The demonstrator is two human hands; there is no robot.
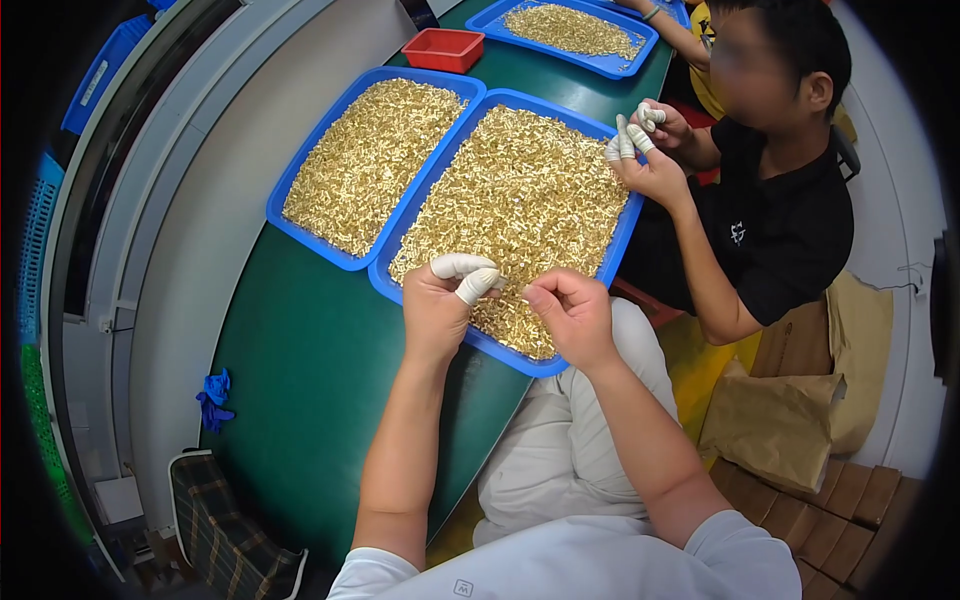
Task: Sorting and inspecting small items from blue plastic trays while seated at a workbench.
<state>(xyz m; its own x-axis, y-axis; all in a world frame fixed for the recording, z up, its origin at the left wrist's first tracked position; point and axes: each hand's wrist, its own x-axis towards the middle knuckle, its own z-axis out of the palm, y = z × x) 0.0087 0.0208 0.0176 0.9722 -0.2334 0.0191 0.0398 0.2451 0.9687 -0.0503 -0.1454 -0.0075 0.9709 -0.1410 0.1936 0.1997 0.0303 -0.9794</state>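
Over the near edge of a blue tray (545, 368) full of small gold-coloured metal pieces (520, 190), my two hands face each other, a short gap apart. White finger cots cover the thumb and a finger of my left hand (437, 310), which is closed in a pinch. Something small and pale shows at its fingertips, too small to name. My right hand (580, 322) is bare, with thumb and forefinger pressed together. Whatever lies between those fingertips cannot be made out.
A second blue tray (274, 208) of gold pieces adjoins on the left; a red bin (443, 50) and another filled tray (632, 68) stand farther back. At right sits a co-worker (780, 220) wearing finger cots. Blue gloves (214, 400) lie on the green table (300, 370). Paper bags (775, 420) stand right.
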